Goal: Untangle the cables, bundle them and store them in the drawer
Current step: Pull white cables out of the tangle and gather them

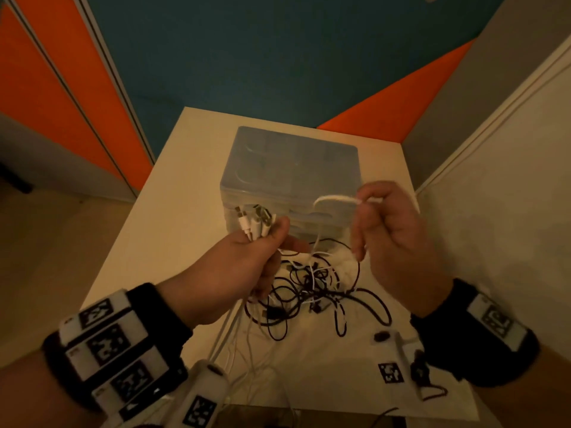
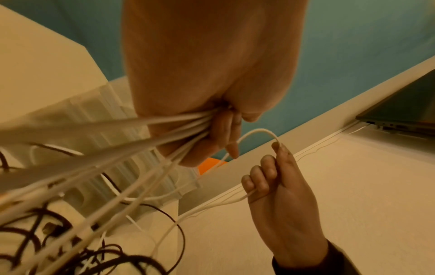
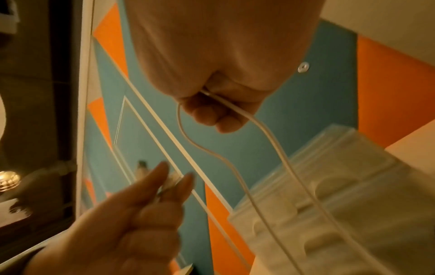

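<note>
My left hand (image 1: pixel 247 261) grips a bunch of white cables (image 1: pixel 255 225) with their plug ends sticking up past the thumb; from the left wrist the strands (image 2: pixel 179 126) run out of the fist (image 2: pixel 212 119). My right hand (image 1: pixel 392 230) pinches a single white cable (image 1: pixel 335 199) that arches leftwards and drops toward the pile; the same cable (image 3: pixel 237 111) shows in the right wrist view. A tangle of black and white cables (image 1: pixel 312 291) lies on the white table (image 1: pixel 160 193) below both hands. The clear plastic drawer unit (image 1: pixel 290 168) stands behind, drawers shut.
A wall runs along the table's right side (image 1: pixel 494 211). Orange and teal panels (image 1: pixel 262 57) stand behind the table. White cable strands hang over the near table edge (image 1: pixel 241 366). A laptop (image 2: pixel 400 113) sits on a ledge in the left wrist view.
</note>
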